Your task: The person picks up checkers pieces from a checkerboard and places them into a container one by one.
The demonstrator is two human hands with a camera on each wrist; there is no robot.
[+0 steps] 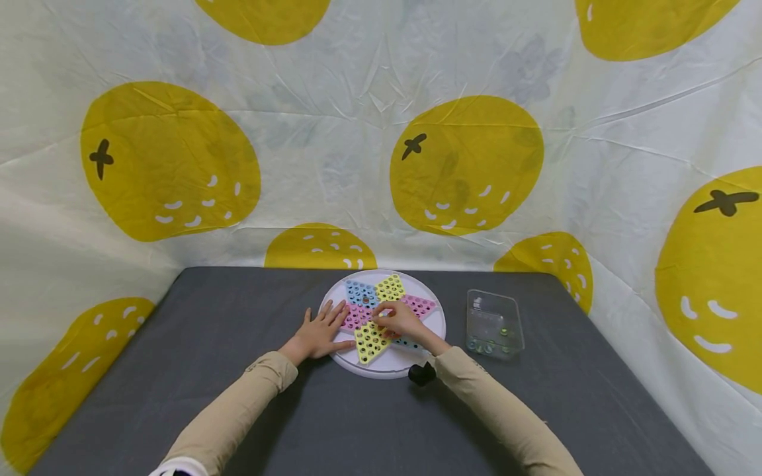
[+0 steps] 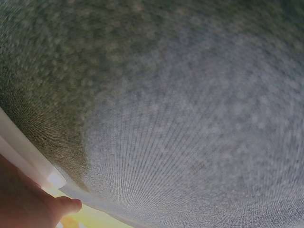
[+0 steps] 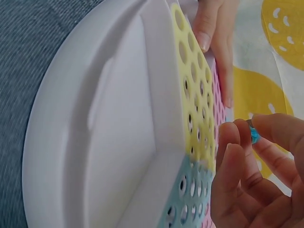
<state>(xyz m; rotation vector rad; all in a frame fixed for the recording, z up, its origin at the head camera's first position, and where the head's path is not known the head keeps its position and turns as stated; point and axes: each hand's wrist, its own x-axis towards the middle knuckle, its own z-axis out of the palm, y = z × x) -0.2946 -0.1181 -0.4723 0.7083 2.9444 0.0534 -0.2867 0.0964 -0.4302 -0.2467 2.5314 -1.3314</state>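
Note:
A round white Chinese checkers board (image 1: pixel 387 371) lies on the dark table, its star of pink, yellow and blue triangles full of small holes. My left hand (image 1: pixel 317 334) rests with spread, straight fingers on the board's left side; the left wrist view catches part of this hand (image 2: pixel 28 202) with the thumb at the rim. Over the middle of the star, my right hand (image 1: pixel 400 318) pinches a small blue glass marble (image 3: pixel 255 136) between thumb and fingertips. Seen from the right wrist, the fingertips are close above the perforated star. Several marbles sit in the board's holes.
Right of the board stands a clear plastic container (image 1: pixel 494 304) with several marbles at its near end. A small black object (image 1: pixel 421 375) lies by the board's near edge, beside the right sleeve. Behind the table (image 1: pixel 238 297) hangs a fruit-patterned cloth (image 1: pixel 333 172).

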